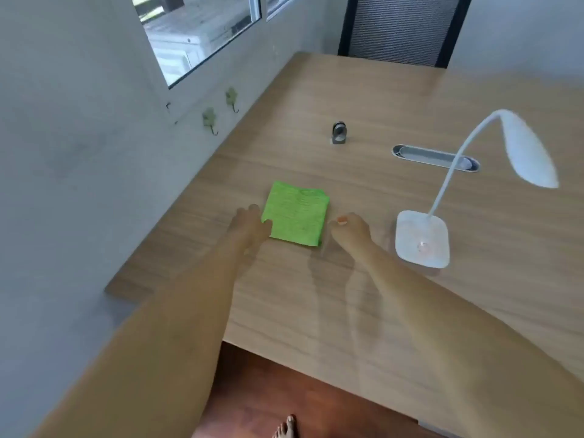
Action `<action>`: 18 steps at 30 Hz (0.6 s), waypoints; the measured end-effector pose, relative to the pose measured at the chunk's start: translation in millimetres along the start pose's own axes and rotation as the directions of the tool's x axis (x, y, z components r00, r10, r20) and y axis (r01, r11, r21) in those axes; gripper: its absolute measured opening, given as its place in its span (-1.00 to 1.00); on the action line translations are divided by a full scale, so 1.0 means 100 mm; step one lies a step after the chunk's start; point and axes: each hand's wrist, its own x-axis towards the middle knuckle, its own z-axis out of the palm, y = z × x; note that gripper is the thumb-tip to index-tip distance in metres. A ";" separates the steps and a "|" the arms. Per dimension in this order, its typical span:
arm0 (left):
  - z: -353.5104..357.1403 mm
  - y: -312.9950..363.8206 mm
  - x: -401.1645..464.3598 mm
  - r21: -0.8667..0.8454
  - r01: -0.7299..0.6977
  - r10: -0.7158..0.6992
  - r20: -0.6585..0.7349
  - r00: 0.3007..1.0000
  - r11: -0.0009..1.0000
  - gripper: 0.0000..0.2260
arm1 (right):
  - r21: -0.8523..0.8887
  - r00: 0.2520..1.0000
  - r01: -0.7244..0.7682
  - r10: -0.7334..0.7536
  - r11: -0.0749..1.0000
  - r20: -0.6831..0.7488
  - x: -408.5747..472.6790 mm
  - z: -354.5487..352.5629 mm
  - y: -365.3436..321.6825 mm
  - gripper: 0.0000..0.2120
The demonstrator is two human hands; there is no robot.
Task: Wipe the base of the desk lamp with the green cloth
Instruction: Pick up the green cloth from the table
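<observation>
A folded green cloth (295, 214) lies flat on the wooden desk (363, 99). My left hand (251, 224) rests at the cloth's left edge, its thumb touching the near-left corner; blur hides whether it grips the cloth. My right hand (350, 230) sits just right of the cloth, fingers curled in, thumb up, nothing in it. The white desk lamp stands to the right: its square base (422, 237) is about a hand's width from my right hand, and its bent neck carries the head (527, 150) above the desk.
A small metal clip-like object (338, 133) stands behind the cloth. A grey cable slot (423, 155) is set into the desk behind the lamp. A wall with hooks (210, 120) runs along the left; a black chair (401, 26) stands at the far end.
</observation>
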 end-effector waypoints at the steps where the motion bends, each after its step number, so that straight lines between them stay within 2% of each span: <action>1: 0.01 0.02 0.05 -0.042 0.008 -0.008 0.001 1.000 0.999 -0.51 | 0.020 1.000 -0.028 0.028 0.999 0.003 0.06 0.05 -0.05 -0.78; 4: 0.04 0.09 0.16 -0.156 0.038 -0.039 -0.004 0.999 0.987 -0.53 | 0.105 0.989 -0.150 0.150 0.983 0.007 0.20 0.14 -0.18 -0.80; 6: 0.08 0.12 0.25 -0.192 0.051 -0.055 -0.018 0.998 0.980 -0.55 | 0.184 0.976 -0.217 0.217 0.959 0.020 0.30 0.20 -0.21 -0.71; 10: 0.09 0.11 0.37 -0.276 0.106 -0.118 -0.029 0.993 0.955 -0.71 | 0.288 0.951 -0.307 0.302 0.907 0.063 0.42 0.28 -0.20 -0.68; 14: 0.09 0.11 0.43 -0.388 0.202 -0.201 0.044 0.979 0.899 -0.69 | 0.383 0.936 -0.350 0.328 0.855 0.125 0.46 0.30 -0.21 -0.72; 18: 0.08 0.17 0.38 -0.591 0.276 -0.203 0.188 0.961 0.758 -0.67 | 0.470 0.939 -0.344 0.304 0.813 0.162 0.40 0.22 -0.18 -0.84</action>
